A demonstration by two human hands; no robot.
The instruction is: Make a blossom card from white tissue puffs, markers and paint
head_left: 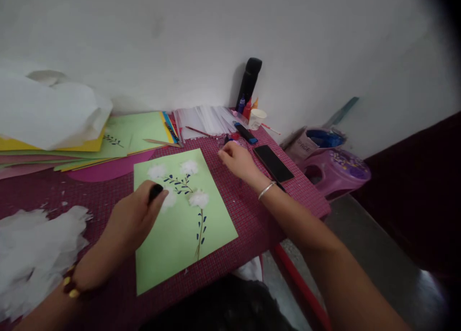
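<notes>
From my feed, the green sheet [165,254] lies flat on the red checked cloth [234,215], with the left hand [135,213] over its left edge and the right hand [236,160] off it, beyond its upper right side. I see the left hand closed, thumb against fingers, gripping a small black thing [155,192] just beside the pale puff at the sheet's left. The right hand is bent with thumb and fingertips drawn together above the cloth, close to some small purple items [234,137]; I can't tell whether it pinches anything. On the sheet I make out white puffs [199,199] and brown stems with dark blue leaves [202,230]. Right of the right hand lies a black phone [273,163], and behind it a black and blue tool [246,132]. Farther back, near the wall, a white cup [257,118] stands beside small paint bottles [247,109], with a tall black object [248,81] leaning behind them. A thin brush [198,131] lies in front of clear sleeves [207,119]. To my left there's a stack of coloured paper [144,129], and nearer me, left of the left hand, a heap of white fluff [39,254].
</notes>
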